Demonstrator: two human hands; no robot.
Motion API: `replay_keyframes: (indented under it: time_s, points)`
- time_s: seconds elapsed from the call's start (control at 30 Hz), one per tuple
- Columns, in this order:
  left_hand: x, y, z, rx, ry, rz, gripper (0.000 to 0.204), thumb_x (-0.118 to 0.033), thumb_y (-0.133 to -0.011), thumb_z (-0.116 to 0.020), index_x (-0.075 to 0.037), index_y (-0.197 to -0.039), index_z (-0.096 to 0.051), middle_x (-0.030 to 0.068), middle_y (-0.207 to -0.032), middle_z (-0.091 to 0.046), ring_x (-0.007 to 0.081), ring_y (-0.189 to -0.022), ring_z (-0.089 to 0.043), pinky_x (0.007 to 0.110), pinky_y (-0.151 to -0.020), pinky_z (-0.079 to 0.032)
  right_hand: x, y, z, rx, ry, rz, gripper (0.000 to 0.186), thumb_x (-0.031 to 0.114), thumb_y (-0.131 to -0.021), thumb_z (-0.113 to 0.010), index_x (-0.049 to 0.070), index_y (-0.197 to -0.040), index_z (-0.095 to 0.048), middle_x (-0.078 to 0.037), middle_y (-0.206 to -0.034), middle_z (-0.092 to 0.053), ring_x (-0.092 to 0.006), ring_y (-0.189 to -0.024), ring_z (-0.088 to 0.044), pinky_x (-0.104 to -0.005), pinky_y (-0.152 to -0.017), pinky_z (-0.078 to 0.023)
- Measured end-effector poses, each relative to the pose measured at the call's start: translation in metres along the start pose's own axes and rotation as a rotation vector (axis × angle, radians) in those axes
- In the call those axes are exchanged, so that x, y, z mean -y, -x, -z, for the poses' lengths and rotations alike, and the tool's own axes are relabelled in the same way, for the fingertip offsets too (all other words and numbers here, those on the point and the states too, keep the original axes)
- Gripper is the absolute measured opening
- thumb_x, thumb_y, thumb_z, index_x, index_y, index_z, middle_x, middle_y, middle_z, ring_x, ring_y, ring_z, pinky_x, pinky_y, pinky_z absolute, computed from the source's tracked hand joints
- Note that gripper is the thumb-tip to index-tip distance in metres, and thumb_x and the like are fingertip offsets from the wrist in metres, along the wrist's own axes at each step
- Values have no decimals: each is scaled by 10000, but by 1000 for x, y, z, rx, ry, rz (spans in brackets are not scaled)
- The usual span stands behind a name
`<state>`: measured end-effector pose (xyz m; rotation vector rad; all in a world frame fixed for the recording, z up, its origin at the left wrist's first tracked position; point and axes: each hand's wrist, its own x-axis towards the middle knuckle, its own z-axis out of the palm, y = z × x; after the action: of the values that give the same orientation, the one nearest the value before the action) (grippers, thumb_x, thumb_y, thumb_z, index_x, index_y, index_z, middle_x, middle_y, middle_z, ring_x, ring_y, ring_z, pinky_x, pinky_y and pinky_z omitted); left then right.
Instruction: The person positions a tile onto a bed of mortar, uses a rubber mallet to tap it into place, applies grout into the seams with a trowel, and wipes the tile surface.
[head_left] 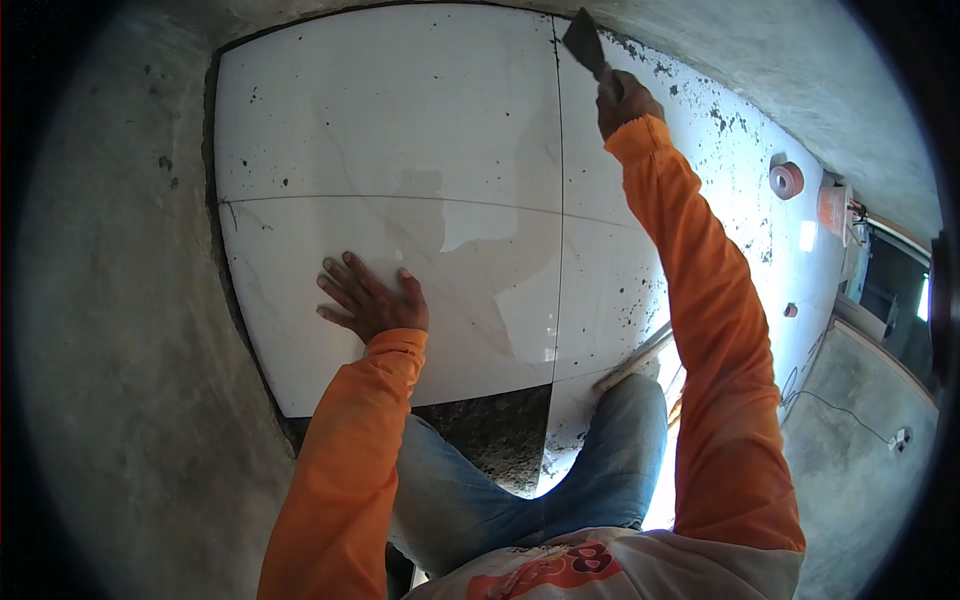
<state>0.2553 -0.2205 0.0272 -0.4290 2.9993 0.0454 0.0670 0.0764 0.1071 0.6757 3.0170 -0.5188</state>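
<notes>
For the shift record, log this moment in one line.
left hand: palm down on white tile | right hand: holding scraper near far wall | untiled patch: between legs | pink roll: far right

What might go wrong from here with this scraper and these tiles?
The scraper in the right hand might scratch the glossy white tiles. The left hand, palm down on the tiles, could slip on that shiny surface. Near the knees, the tile edge beside the bare dark patch might chip if weight lands on it.
</notes>
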Motion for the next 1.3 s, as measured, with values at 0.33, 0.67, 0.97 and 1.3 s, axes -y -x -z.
replay_keyframes:
  time_s: [0.33,0.67,0.97,1.3]
  points:
    - [-5,-1,-7,-15,21,-13,758,-461,-831,-412,-19,-1407,-194,219,-1467,-142,420,-1356,-101,654,-1019,-92,-25,6,-52,552,667,358,328,268,-867,-458,71,-1126,-499,-167,-973,-634,-378,-897,-604,-426,-764,-490]
    - [-5,2,-7,-81,43,-13,739,-457,-833,-409,-37,-1406,-204,214,-1464,-155,409,-1354,-124,646,-1023,-106,-15,81,13,1080,779,809,378,208,-862,-473,68,-1214,-477,-165,-1115,-554,-386,-992,-565,-391,-828,-488]
    - [-2,5,-8,-95,30,-5,733,-444,-840,-419,-39,-1410,-198,209,-1468,-155,394,-1361,-113,644,-1027,-108,-25,114,-14,820,459,-16,597,129,-830,-541,136,-1361,-269,-155,-1266,-431,-354,-1027,-564,-404,-780,-527]
    - [5,6,-11,-80,-25,24,744,-461,-843,-412,-44,-1417,-188,198,-1479,-132,383,-1367,-101,630,-1036,-112,-21,185,8,713,357,-155,389,237,-866,-480,123,-1238,-470,-83,-1092,-592,-247,-994,-573,-346,-833,-464]
